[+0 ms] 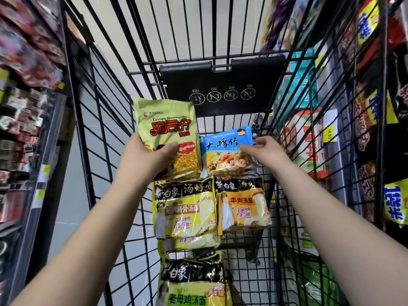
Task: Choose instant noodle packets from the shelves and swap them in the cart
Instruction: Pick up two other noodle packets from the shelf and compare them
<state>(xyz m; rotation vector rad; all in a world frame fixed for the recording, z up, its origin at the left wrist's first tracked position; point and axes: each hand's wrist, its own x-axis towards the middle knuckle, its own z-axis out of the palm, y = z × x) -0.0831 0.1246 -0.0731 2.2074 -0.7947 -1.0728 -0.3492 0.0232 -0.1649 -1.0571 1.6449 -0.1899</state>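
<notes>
The left hand [145, 160] grips a green packet [165, 129] of crispy noodles by its lower left side, thumb curled over the front and fingers behind; the packet stands upright above the far left part of the cart [103, 133], raised over the goods beneath. Just right of it, the blue packet [227, 151] lies in the far part of the cart, tilted up towards the viewer; the right hand [265, 149] pinches its upper right edge, thumb on the printed face, the other fingers loosely bent beside the corner. Nearer in the cart lie a yellow-and-black packet [185, 208] on the left and an orange packet [242, 206] touching it on the right; a further yellow one [192, 240] pokes out from under the left one; nearest of all sits another black-topped packet [194, 281]. A black flap [220, 85] with round white icons hangs at the cart's far end. Blurred shelves [22, 129] run along the left; packed shelves [371, 107] with a yellow price tag [329, 132] run along the right.
</notes>
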